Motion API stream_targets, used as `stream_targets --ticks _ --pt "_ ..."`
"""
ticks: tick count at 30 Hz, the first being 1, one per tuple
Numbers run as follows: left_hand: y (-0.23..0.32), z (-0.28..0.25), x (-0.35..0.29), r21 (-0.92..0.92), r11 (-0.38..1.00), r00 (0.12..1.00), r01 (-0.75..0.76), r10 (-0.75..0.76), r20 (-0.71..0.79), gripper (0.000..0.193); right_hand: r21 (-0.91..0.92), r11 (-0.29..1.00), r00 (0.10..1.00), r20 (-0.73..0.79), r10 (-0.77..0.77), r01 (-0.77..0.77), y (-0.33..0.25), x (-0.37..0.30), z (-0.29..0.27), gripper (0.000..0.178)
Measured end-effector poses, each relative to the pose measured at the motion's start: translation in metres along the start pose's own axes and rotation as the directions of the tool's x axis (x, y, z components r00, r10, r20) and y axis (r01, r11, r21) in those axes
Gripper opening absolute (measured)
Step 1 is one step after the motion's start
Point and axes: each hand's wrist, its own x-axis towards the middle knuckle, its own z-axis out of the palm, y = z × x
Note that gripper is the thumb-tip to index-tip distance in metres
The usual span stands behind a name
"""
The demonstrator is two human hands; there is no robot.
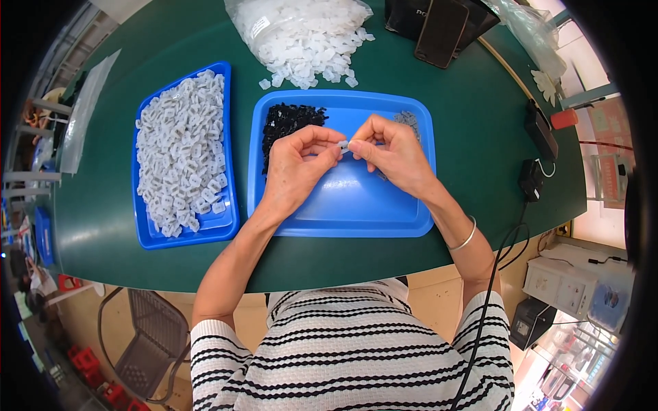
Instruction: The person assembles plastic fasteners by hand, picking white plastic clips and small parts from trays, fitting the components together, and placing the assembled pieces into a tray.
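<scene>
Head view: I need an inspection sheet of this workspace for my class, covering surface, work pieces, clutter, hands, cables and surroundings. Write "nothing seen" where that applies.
Surface: green table, bearing two trays.
Work pieces: small pale part in hand; middle blue tray with black pieces at left and grey pieces at right; left blue tray heaped with pale pieces.
Clutter: clear bag of white pieces, some spilled; dark phone on a black pouch.
Hands: left hand and right hand both pinch the small pale part above the middle tray.
Cables: black cable hanging by the right arm.
Surroundings: grey chair, lower left; white box-shaped unit, lower right.
</scene>
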Motion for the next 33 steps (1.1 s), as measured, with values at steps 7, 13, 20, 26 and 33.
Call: stream_targets --ticks 7,13,20,26,33 --pt "-0.011 0.008 0.0 0.05 0.994 0.99 -0.099 0.104 -0.1 0.019 0.003 1.0 0.999 -0.038 0.03 -0.029 0.006 0.001 0.005 0.014" --pt "-0.004 0.014 -0.004 0.135 0.987 0.986 -0.087 0.105 -0.133 0.018 0.056 0.998 0.999 0.038 0.016 -0.019 0.007 0.002 0.0 0.015" --pt "-0.006 0.01 -0.001 -0.023 0.997 0.997 -0.073 0.072 -0.033 0.017 0.232 0.961 0.978 0.177 0.112 -0.152 0.002 0.005 -0.015 0.015" --pt "-0.01 0.01 -0.005 0.033 0.991 0.99 -0.133 0.134 -0.052 0.017 0.2 0.971 0.982 0.166 0.094 -0.127 0.002 0.003 -0.005 0.015" --pt "0.021 -0.018 -0.005 0.189 0.95 0.951 -0.248 0.276 -0.14 0.012 0.094 0.995 0.996 0.083 -0.028 0.02 0.002 0.005 -0.004 0.012"
